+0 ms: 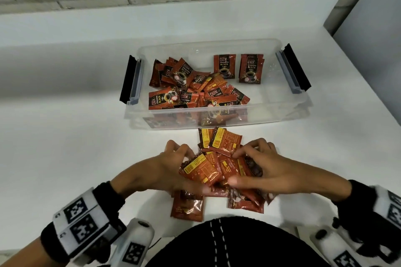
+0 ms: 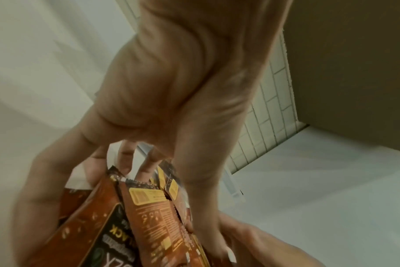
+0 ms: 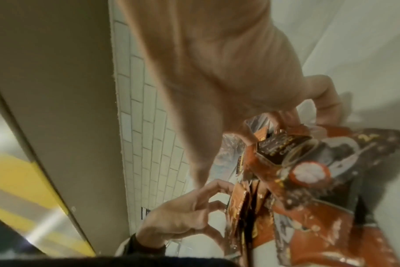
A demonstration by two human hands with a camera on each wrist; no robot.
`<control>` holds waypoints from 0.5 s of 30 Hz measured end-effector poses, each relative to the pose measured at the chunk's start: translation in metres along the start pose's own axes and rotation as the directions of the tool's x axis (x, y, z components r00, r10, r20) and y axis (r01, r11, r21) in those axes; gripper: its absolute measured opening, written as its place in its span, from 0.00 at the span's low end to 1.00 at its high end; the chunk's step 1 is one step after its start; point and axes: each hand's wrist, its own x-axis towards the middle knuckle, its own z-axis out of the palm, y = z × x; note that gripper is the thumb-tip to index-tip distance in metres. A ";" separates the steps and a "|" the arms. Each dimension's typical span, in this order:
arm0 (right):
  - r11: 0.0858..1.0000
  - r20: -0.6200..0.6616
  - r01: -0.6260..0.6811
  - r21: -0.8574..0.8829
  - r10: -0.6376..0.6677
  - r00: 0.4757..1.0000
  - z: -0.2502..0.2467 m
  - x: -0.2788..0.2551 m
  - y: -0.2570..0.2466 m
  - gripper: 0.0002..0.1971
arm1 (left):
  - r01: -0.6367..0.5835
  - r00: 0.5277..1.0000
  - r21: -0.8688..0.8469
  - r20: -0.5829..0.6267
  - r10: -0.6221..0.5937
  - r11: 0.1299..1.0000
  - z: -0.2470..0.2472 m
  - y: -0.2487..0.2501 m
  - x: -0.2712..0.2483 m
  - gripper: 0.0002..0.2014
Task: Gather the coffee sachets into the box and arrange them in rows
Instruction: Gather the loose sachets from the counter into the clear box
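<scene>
Coffee sachets (image 1: 219, 171) bunched on the white worktop (image 1: 65, 136) just before the clear box (image 1: 138, 115), bare surface left and right. Left hand (image 1: 156, 171) curled in a grip on the bunch's left edge, right hand (image 1: 260, 171) pinching its right side. Readable on sachets inside the box: "D2X", "BLACK", "Coffee".

White table (image 1: 65, 136) with clear plastic box (image 1: 282, 112) and loose coffee sachets (image 1: 187, 209) near its front edge.
</scene>
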 end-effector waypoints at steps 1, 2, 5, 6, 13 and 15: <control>0.999 -0.010 0.000 0.034 0.001 1.000 0.000 0.002 0.001 0.31 | -0.004 1.000 -0.021 -0.014 0.004 1.000 0.002 0.001 0.000 0.34; 0.998 -0.034 0.001 0.057 0.001 0.999 0.001 0.005 0.002 0.26 | -0.010 0.999 -0.021 -0.038 0.009 1.000 0.004 0.001 0.000 0.30; 0.980 -0.081 0.019 0.197 -0.003 0.997 0.006 0.009 0.004 0.20 | -0.022 0.993 -0.069 -0.114 0.014 0.997 0.009 0.000 0.003 0.22; 0.966 -0.087 0.025 0.258 -0.002 0.996 0.008 0.010 0.004 0.25 | -0.021 0.993 -0.098 -0.115 0.010 0.995 0.010 0.000 0.004 0.21; 0.871 -0.100 -0.063 0.487 0.128 0.987 0.019 0.014 0.012 0.37 | 0.033 0.998 -0.236 0.066 -0.018 0.971 0.012 0.003 0.005 0.21; 0.863 -0.082 -0.080 0.499 0.138 0.987 0.018 0.016 0.016 0.27 | 0.003 0.995 -0.237 0.098 0.021 0.972 0.005 0.002 0.005 0.13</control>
